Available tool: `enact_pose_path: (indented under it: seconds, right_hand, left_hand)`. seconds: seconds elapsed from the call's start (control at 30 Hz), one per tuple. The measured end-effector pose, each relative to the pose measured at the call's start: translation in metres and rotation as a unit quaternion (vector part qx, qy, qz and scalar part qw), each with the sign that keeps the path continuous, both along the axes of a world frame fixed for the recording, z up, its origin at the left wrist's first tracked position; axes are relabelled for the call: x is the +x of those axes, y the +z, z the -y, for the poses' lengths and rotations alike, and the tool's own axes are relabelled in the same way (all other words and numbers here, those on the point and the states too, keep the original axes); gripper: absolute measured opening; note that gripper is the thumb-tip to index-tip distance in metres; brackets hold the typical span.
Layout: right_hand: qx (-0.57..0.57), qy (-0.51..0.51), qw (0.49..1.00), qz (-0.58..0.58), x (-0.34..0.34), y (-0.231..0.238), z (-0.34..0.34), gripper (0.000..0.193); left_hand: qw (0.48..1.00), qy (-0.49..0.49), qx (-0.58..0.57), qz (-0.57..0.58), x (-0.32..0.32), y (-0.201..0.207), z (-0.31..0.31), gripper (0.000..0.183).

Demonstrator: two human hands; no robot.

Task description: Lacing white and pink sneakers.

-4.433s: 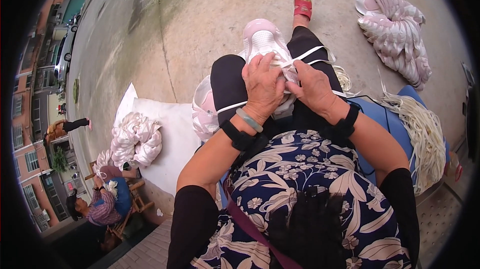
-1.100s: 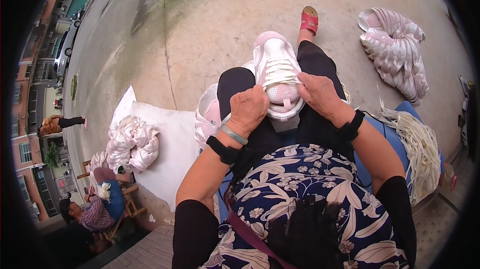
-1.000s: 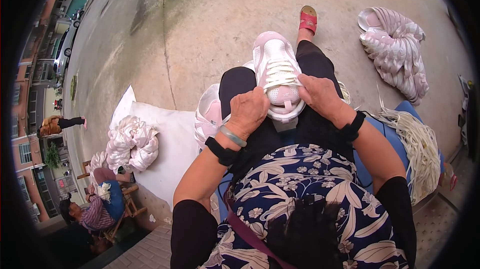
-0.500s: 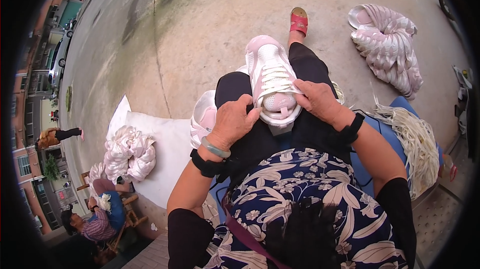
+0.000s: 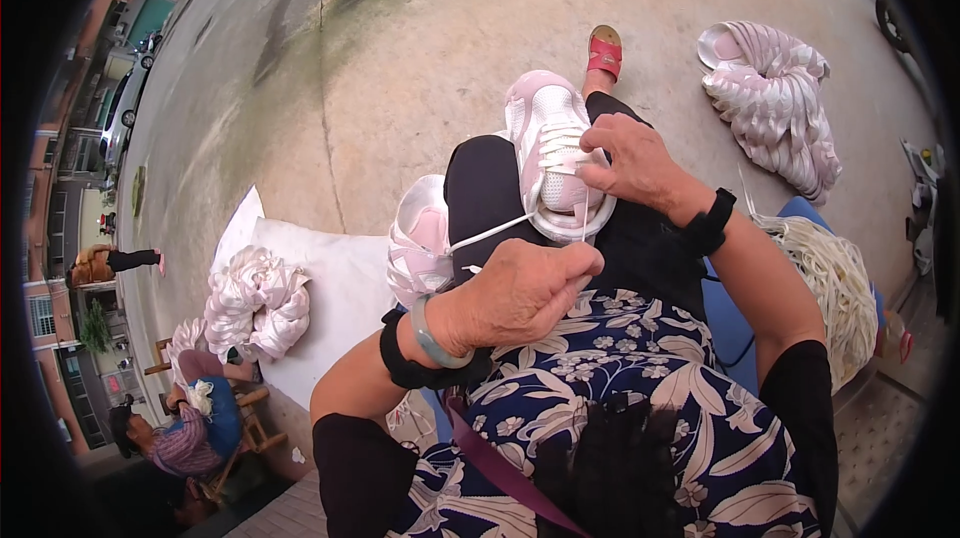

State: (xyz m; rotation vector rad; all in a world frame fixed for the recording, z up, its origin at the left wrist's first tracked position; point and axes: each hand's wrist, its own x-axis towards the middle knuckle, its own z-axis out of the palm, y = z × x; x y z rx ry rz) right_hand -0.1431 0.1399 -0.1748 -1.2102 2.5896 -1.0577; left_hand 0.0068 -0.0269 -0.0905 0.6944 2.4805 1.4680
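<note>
A pink and white sneaker [image 5: 548, 103] rests on my lap, toe pointing away, with white lace [image 5: 556, 150] threaded across its tongue. My left hand [image 5: 525, 286] is pinched in front of the heel. From the sneaker a taut strand of lace runs down to its fingertips. Another lace end [image 5: 497, 230] trails out to the left over my thigh and passes behind that hand. At the sneaker's right side my right hand [image 5: 640, 166] has thumb and forefinger apart beside the lacing. A second pink and white sneaker [image 5: 420, 238] lies left of my leg.
To my right, a bundle of white laces [image 5: 815, 283] lies on a blue surface [image 5: 728, 313]. Strung clusters of pink and white shoe pieces [image 5: 770, 98] sit on the ground. At left are a white sheet [image 5: 330, 278] and a seated person [image 5: 190, 438].
My left hand has moved from the sneaker's left side toward me, drawing lace. The right hand has shifted up along the lacing, and its fingers have parted.
</note>
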Motion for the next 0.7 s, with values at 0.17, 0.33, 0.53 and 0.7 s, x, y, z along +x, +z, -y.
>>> enact_pose_path:
  seconds: [0.17,0.33,0.53,0.7]
  right_hand:
    - [0.189,0.073,0.956,-0.213,0.016,0.002,0.027,0.013]
    - [0.094,0.057,0.957,-0.268,0.015,-0.010,0.037,0.012]
    - [-0.100,0.025,0.992,0.077,0.005,-0.018,0.056,0.015]
    - [-0.207,0.064,0.899,0.381,-0.013,0.028,0.052,0.005]
  left_hand:
    - [0.995,-0.017,-0.015,-0.102,0.000,-0.013,-0.022,0.013]
    - [0.989,0.062,0.042,-0.125,0.008,-0.017,-0.016,0.013]
    - [0.968,0.199,0.143,-0.052,0.015,-0.025,0.013,0.011]
    - [0.944,0.321,0.075,-0.020,0.015,-0.039,0.054,0.011]
